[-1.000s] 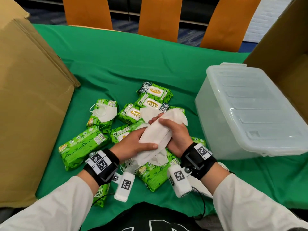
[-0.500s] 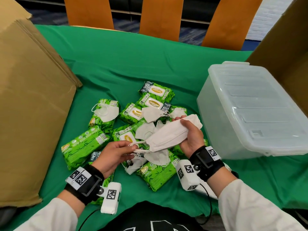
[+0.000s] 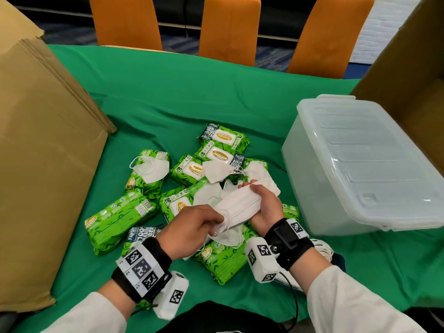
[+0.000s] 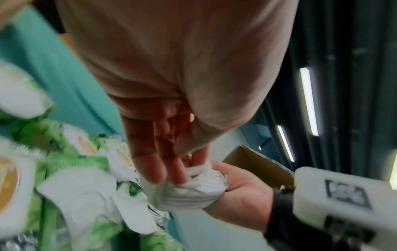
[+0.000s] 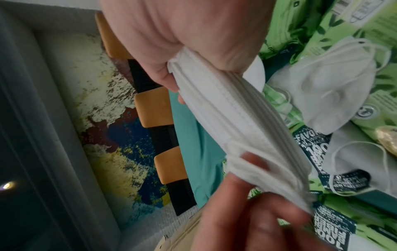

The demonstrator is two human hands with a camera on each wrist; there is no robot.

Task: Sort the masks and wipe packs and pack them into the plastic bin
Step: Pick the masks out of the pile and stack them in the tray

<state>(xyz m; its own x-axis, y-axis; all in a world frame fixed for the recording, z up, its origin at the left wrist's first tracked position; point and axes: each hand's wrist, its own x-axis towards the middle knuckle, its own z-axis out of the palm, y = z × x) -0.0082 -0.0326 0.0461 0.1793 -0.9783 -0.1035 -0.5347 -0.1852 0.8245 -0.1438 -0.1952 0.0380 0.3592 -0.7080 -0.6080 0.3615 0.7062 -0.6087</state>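
A stack of folded white masks [image 3: 240,207] is held over the pile between both hands. My right hand [image 3: 264,203] grips the stack's far end [image 5: 214,84] with fingers curled over it. My left hand [image 3: 199,224] pinches the near end and its ear loops [image 4: 193,185]. Several green wipe packs [image 3: 120,215] lie heaped on the green cloth, with loose white masks [image 3: 151,168] on top of them. The translucent plastic bin [image 3: 360,164] stands to the right with its lid on.
A big folded cardboard sheet [image 3: 40,164] leans at the left. An open cardboard box [image 3: 408,68] rises behind the bin at the right. Three orange chair backs [image 3: 228,27] line the table's far edge. More masks [image 3: 322,248] lie by my right wrist.
My left hand, drawn back toward me half a second ago, has returned to the stack's near end and pinches it. The right hand has kept its grip, shifting slightly.
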